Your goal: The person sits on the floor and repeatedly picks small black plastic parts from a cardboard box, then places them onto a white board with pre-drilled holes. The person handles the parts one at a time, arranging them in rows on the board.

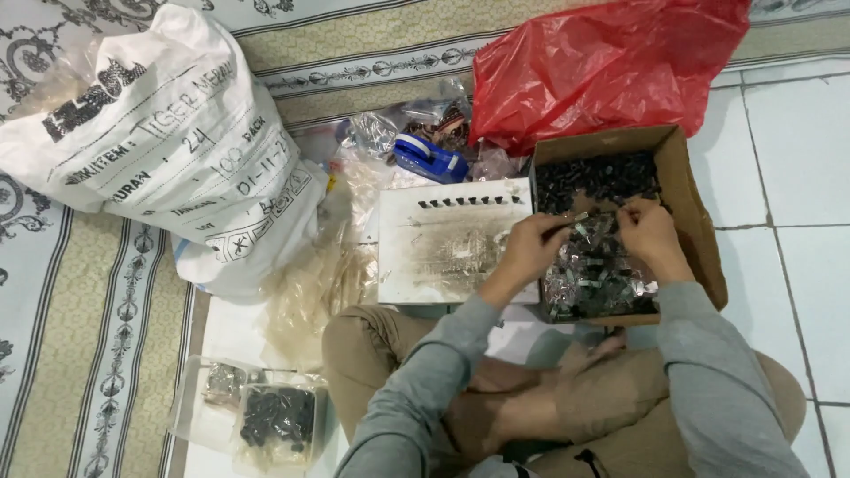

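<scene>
Hands, left hand and right hand, pinching 1 small clip over cardboard box. Loose pinch: could drop, get lost among dark bits.

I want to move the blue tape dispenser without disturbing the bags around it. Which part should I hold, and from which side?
Grip the blue tape dispenser across its rounded body, coming from above. It lies among clear plastic bags beside the red bag, so only its top is free, I judge. The end nearest the white board looks like the cutter; avoid it.
</scene>
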